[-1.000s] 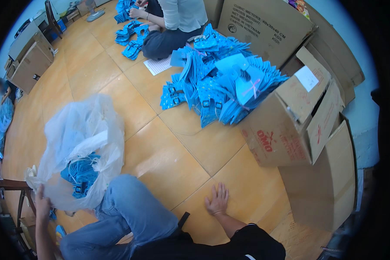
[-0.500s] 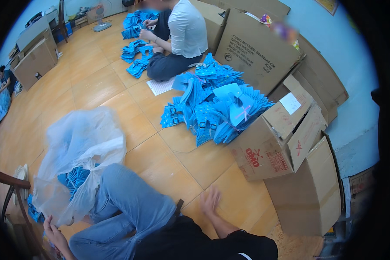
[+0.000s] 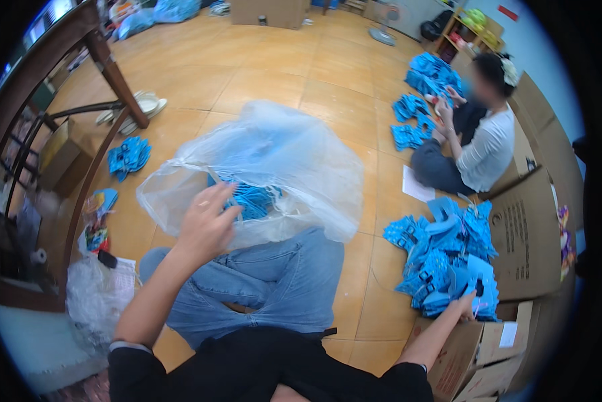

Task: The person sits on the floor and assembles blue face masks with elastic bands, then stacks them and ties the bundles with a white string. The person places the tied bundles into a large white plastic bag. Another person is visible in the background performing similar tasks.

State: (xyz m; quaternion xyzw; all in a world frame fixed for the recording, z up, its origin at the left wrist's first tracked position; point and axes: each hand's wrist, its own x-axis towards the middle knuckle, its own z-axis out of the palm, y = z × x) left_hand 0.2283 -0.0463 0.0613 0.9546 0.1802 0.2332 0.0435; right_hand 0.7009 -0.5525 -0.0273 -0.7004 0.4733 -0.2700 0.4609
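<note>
My left hand [image 3: 210, 218] is raised over the mouth of a large translucent plastic bag [image 3: 321, 181], its fingers apart and nothing in them. Blue stacked pieces [image 3: 253, 201] show inside the bag, which lies against my crossed legs. To my right, my right hand [image 3: 462, 308] grips the near edge of a bundle of flat blue pieces [image 3: 482, 278] with a pink tie. That bundle belongs to a big heap of blue speckled pieces [image 3: 425, 268], some with black buckles.
A person [image 3: 482, 141] sits at the far right, handling blue pieces beside several small piles [image 3: 411, 110]. Cardboard boxes [image 3: 448, 352] line the right side. A wooden chair [image 3: 103, 74], sandals [image 3: 147, 104] and a small blue bundle [image 3: 128, 157] are on the left.
The view has swung left. My right hand has gone from the floor to the blue heap. My left hand has risen from beside my leg to the bag's mouth.
</note>
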